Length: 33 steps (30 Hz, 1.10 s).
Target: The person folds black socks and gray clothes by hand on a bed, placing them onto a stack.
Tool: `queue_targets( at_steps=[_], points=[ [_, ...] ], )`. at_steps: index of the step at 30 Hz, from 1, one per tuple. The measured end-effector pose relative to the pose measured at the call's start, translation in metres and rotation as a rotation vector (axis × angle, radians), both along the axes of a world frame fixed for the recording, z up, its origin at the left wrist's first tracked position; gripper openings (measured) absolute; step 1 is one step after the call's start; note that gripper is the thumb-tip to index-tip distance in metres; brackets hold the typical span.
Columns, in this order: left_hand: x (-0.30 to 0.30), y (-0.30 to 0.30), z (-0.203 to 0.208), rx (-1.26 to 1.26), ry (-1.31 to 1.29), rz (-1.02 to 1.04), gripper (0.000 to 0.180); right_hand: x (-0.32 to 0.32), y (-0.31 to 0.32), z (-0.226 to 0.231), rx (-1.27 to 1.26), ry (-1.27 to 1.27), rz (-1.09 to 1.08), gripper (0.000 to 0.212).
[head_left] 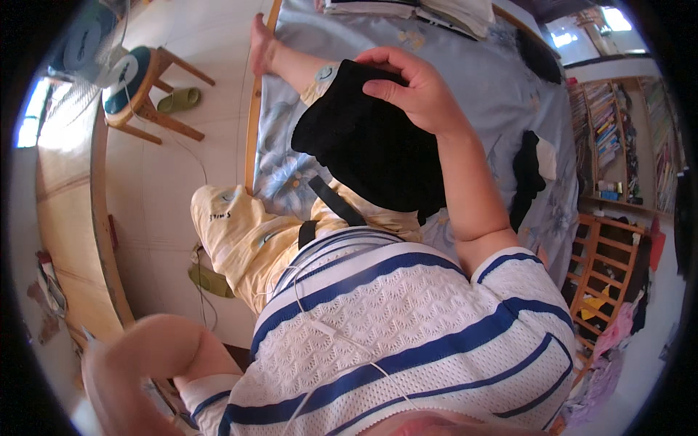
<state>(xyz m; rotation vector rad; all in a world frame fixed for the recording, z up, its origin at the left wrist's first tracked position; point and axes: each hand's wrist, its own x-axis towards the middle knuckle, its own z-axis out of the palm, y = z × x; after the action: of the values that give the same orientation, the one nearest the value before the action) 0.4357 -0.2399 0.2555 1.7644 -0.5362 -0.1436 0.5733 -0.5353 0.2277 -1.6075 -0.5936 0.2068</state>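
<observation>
My right hand (416, 86) is raised over the bed and pinches the upper edge of a black garment (371, 142) between thumb and fingers. The garment hangs spread out across my lap and thigh; one edge looks wavy, and its exact kind does not show. Under it are my yellow patterned trousers (233, 225), with a dark strap (336, 201) beside the cloth. My left arm (138, 356) is bent sharply at the lower left and smeared by motion. Its hand lies outside the picture.
I sit on a bed with a blue floral sheet (480, 69). Folded clothes (454, 16) lie at its far end, and a black crumpled item (526, 174) at the right. A round stool (138, 87), green slippers (179, 99), a fan (80, 80) and a bookshelf (607, 123) stand around.
</observation>
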Motion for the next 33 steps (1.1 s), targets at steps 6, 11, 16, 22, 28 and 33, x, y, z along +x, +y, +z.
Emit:
queue_targets(
  at_steps=[6, 11, 16, 22, 28, 33],
  points=[
    [0.069, -0.080, 0.023, -0.130, 0.188, -0.235, 0.066, -0.024, 0.006, 0.046, -0.090, -0.223, 0.125, 0.030],
    [0.071, -0.102, 0.034, 0.178, 0.116, 0.000, 0.040, -0.034, -0.005, 0.060, -0.112, -0.450, 0.011, 0.034],
    [0.083, -0.096, 0.087, 0.033, -0.002, 0.102, 0.025, -0.017, -0.040, 0.034, 0.000, -0.049, 0.200, 0.053],
    [0.107, -0.074, 0.119, 0.315, -0.193, 0.170, 0.030, -0.002, -0.060, 0.026, -0.075, -0.176, 0.164, 0.051],
    [0.126, -0.061, 0.148, 0.518, -0.599, 0.171, 0.026, -0.002, -0.102, -0.019, -0.409, -0.019, 0.079, 0.045],
    [0.188, -0.021, 0.138, 0.744, -0.572, 0.336, 0.038, -0.007, -0.184, 0.052, -0.806, -0.375, -0.485, 0.041]
  ],
)
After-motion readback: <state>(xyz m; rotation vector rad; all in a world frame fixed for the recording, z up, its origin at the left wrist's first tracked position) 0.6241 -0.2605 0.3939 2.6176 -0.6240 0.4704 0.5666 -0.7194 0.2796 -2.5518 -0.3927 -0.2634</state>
